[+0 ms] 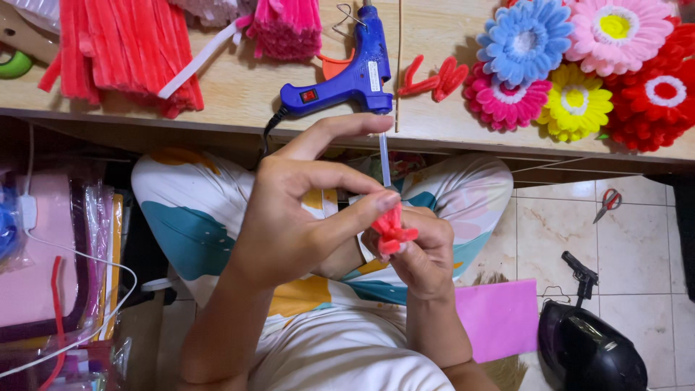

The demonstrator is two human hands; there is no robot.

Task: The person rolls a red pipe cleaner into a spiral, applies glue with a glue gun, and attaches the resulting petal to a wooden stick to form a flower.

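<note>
Wooden counter (246, 94) above tiled floor (637, 239); blue hot-glue gun (347, 76) at its front edge. Below, over the lap, left hand (289, 217) and right hand (423, 253) both pinch a small red pipe-cleaner flower (392, 230).

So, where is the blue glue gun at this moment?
In the head view, the blue glue gun lies on the wooden table, top centre, between the red pipe cleaners and the fuzzy flowers.
</note>
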